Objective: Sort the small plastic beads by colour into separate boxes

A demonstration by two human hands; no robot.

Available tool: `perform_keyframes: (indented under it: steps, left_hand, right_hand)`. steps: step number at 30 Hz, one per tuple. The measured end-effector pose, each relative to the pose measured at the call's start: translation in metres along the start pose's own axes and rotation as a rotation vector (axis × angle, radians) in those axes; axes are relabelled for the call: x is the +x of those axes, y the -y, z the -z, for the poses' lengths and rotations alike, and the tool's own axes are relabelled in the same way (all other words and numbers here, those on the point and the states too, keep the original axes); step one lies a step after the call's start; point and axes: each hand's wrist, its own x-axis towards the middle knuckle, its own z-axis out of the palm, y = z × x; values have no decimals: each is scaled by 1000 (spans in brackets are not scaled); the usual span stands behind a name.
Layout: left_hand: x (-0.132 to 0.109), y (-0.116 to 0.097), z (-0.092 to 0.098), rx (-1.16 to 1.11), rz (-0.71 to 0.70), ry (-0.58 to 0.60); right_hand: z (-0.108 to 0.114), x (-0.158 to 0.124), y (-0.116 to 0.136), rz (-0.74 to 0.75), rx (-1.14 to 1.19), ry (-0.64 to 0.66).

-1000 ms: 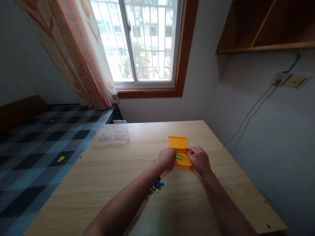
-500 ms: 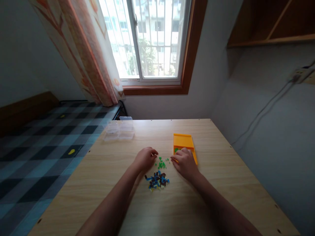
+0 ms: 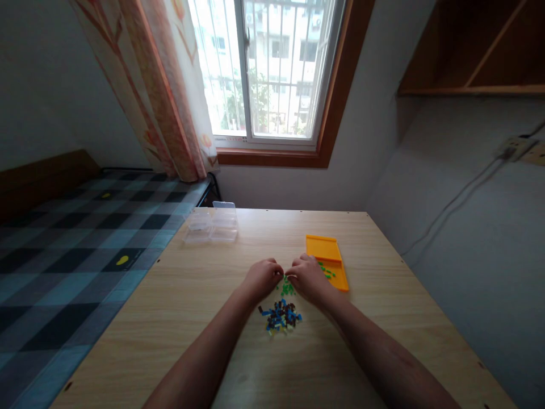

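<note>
The left hand [image 3: 260, 276] and right hand [image 3: 310, 278] rest on the tabletop [image 3: 179, 318]. Their curled fingertips almost meet over the tiny green pieces [image 3: 288, 289], a grip that suits such small things. I cannot tell whether either hand pinches one. The orange tray [image 3: 323, 250] is just beside the right hand, and the mixed pile [image 3: 283, 316] lies nearer to the person.

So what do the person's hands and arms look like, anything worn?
Both are bare: the left hand and right hand have no gloves, and no sleeves, watch or bands show on the forearms. Rings are too small to tell.
</note>
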Motion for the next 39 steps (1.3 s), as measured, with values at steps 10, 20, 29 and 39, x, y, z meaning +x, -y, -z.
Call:
perform_keyframes:
  steps: [10, 20, 29, 39]
  left_hand:
    - [3, 14, 18, 8, 112, -73]
    - [40, -60, 4, 14, -46, 4]
    - [80, -97, -31, 126, -46, 110]
    - [87, -98, -29, 166, -10, 162]
  right_hand:
    - [-1, 6, 2, -45, -9, 17]
    - [36, -58, -102, -548, -94, -70]
    - [18, -47, -106, -594, -45, 0]
    - [14, -50, -110, -557, 37, -59]
